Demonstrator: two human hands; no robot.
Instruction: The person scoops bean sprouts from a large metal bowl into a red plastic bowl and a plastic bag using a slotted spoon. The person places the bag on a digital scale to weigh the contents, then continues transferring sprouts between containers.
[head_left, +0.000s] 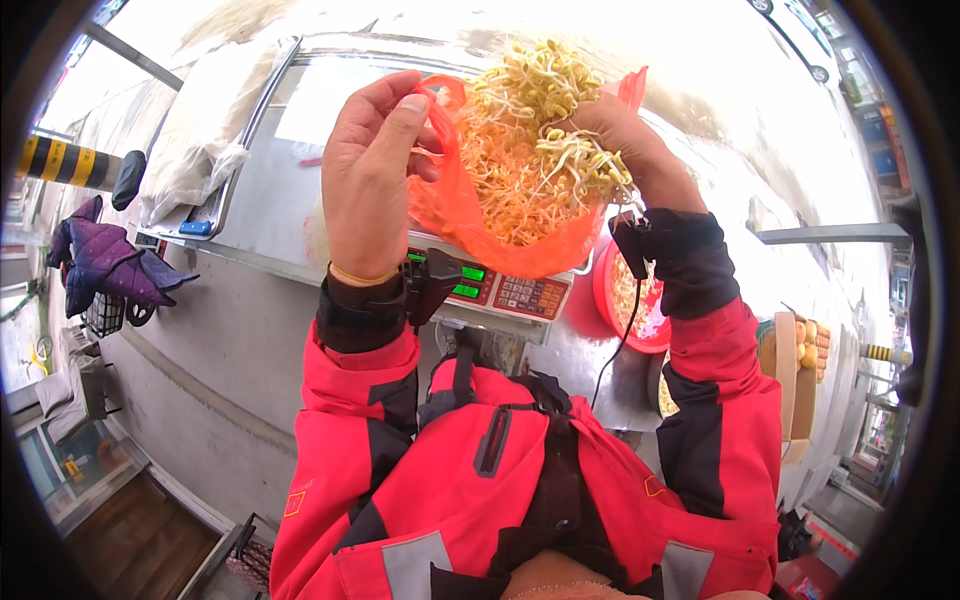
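Observation:
A red plastic bag stands open on a digital scale with a lit green display. Soybean sprouts fill much of the bag. My left hand pinches the bag's left rim between thumb and fingers. Over the bag's right side, my right hand grips a bunch of sprouts, with yellow heads sticking out above and below the hand. Its fingers are partly hidden by the sprouts. Both wrists wear dark straps with small black devices.
Right of the scale sits a red plastic basin with more sprouts. A metal tray holding something under a clear plastic sheet, with a blue-handled tool at its near edge, lies at left. Farther right is a cardboard box beside round fruit and eggs.

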